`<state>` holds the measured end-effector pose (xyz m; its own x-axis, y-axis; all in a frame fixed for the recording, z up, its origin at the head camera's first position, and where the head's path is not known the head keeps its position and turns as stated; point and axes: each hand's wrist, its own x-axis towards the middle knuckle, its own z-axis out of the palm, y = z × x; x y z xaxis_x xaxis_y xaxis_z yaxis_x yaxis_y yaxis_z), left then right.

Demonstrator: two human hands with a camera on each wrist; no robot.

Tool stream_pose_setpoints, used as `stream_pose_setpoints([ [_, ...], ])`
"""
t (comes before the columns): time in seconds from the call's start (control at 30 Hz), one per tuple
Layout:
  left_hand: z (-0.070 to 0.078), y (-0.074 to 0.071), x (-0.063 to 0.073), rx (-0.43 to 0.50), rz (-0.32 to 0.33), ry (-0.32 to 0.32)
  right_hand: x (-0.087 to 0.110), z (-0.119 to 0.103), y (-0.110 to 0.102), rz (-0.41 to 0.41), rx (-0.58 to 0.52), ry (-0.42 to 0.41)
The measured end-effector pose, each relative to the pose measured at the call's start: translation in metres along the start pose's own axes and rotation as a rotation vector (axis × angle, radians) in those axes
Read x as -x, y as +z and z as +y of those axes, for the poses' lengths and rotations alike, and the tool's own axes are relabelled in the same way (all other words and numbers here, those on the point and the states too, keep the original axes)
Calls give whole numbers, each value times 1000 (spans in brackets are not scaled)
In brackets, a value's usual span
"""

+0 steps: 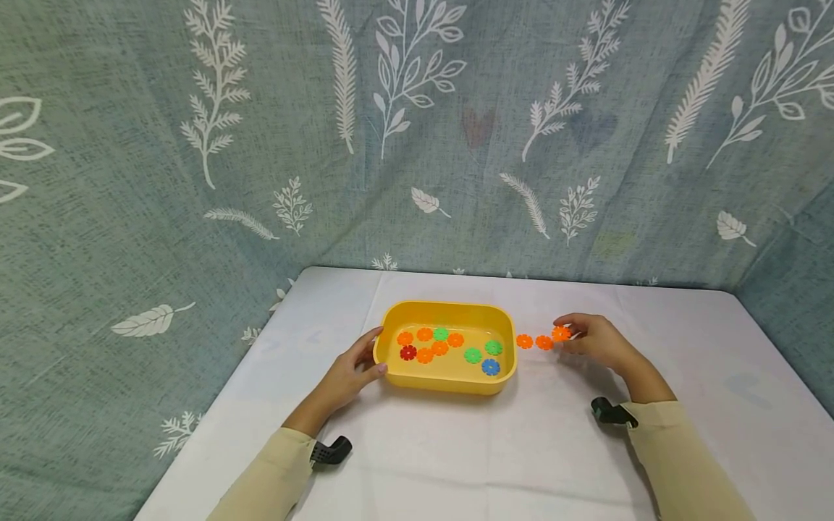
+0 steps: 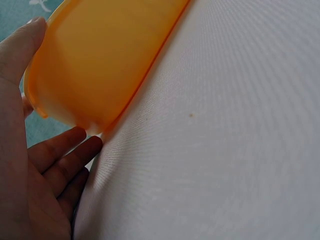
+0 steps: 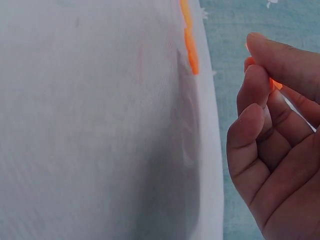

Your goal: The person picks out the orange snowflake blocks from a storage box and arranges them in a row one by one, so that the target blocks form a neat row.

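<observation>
Here's the right hand (image 1: 602, 344), its grip pinched between thumb and fingers on an orange disc (image 1: 561, 333), just off the right end of a short row! Over on the other side, the left hand (image 1: 344, 375) has its grip clamped on the end of the yellow tray (image 1: 449, 383), thumb at the rim, fingertips against the outer wall. The step in hand looks like adding this disc to the row; the next move seems to call for a small, level shift and a clean release, with the tray held steady. Whether it touches its neighbour, I can't tell.

And what's around? Two loose orange discs, the middle one (image 1: 544, 342) and the inner one (image 1: 524, 341), lie on the white surface (image 1: 449, 449) between hand and tray. The tray's right wall stands close beside the inner one, so little room that way. Inside sit more discs: five orange, three green, one red (image 1: 407, 352), one blue (image 1: 491, 367). Fingers partly cover the pinched disc, and a leaf-patterned curtain (image 1: 489, 94) hangs behind it all.
</observation>
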<state>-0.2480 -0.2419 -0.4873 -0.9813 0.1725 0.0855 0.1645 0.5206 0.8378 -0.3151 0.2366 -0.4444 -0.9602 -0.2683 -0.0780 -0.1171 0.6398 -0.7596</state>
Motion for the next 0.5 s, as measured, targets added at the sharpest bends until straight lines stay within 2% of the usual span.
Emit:
stream_pose_setpoints([
  [0.2,-1,-1,-1,-12,-9,12,-2,7,1,-20,26,69],
  [0.5,-1,0,0,-17,-4,7,-8,14,4,-33,105,69],
])
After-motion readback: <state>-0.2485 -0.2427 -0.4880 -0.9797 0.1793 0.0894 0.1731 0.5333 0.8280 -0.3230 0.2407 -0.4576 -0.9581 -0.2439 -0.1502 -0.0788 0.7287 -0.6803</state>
